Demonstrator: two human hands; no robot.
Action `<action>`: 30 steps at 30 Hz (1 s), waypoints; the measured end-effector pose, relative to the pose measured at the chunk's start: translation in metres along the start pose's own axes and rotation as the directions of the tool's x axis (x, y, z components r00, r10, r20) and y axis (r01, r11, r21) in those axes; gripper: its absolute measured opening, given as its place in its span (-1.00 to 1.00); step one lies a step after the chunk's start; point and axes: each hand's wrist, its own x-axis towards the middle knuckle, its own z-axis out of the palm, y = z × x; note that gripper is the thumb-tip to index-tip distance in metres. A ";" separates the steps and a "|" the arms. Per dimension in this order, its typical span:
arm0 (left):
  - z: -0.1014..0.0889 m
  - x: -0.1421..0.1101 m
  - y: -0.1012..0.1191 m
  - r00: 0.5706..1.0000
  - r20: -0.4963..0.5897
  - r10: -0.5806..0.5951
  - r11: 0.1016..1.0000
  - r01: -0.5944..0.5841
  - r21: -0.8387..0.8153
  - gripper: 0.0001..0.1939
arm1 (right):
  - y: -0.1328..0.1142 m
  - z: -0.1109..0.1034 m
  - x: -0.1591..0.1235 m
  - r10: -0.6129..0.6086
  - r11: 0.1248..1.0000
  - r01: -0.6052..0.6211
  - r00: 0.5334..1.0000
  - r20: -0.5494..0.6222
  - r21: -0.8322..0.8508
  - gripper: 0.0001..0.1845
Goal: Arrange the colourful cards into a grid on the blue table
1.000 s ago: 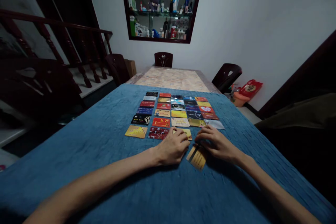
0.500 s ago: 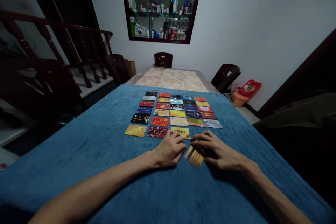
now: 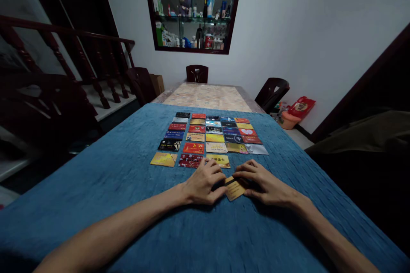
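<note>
head view, card: gold card (image 3: 235,187) lies flat on the blue cloth (image 3: 128,187), just below the card grid (image 3: 209,138)
left hand (image 3: 205,181): fingers curled, touching its left end
right hand (image 3: 262,181): fingertips pinching its right edge
handling: likely light, stiff, slick; take by the edges

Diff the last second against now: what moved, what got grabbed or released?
The gold card slid left and up toward the card grid, turning flatter. The right hand came in with it; the left hand now touches its left edge, so both hands hold it against the blue cloth. Nothing was released. The grid cards kept their order.
</note>
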 end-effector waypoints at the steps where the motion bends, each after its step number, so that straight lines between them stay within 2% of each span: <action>1: 0.000 0.000 0.000 1.000 0.000 0.006 1.000 -0.006 -0.001 -0.74 | 0.000 0.001 0.000 -0.008 1.000 0.008 1.000 -0.005 -0.004 -0.49; 9: 0.000 -0.002 -0.001 0.998 0.000 0.056 0.998 -0.056 0.028 -0.63 | 0.000 0.000 0.000 -0.070 0.997 0.069 0.996 -0.062 -0.020 -0.60; 12: 0.001 -0.002 -0.001 0.999 0.009 0.048 0.998 -0.048 0.037 -0.67 | -0.002 0.000 0.000 -0.067 0.998 0.065 0.994 -0.082 -0.027 -0.65; 17: 0.001 -0.001 -0.001 1.000 0.003 0.018 1.000 -0.018 0.020 -0.86 | -0.004 0.001 0.001 -0.050 0.999 0.049 0.992 -0.117 -0.007 -0.65; 26: 0.007 0.000 -0.008 0.998 -0.057 -0.023 0.999 0.021 -0.049 -0.81 | 0.005 0.009 0.005 -0.052 0.999 0.051 0.975 -0.217 -0.010 -0.72; 30: 0.009 0.001 -0.011 0.997 -0.063 -0.036 0.996 0.030 -0.083 -0.80 | 0.010 0.015 0.005 -0.025 1.000 0.026 0.963 -0.270 -0.001 -0.70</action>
